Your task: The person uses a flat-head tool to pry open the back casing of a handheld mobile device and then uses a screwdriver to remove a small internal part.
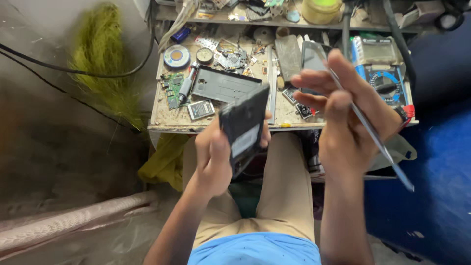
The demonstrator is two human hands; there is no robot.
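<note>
Now the left hand [213, 157] has its fingers clamped on a dark phone body [244, 127], long axis tilted, top end toward the worktop [162, 115]. Right hand [348, 113], fingers pinched together, grips thin metal tweezers [373, 137] slanting down-right.

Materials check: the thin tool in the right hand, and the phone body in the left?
Thin tool in the right hand: looks like bare metal, flat and narrow, with a dull silvery sheen. Phone body in the left hand: probably matte black plastic, with a grey panel inset; a metal frame can't be ruled out.
</note>
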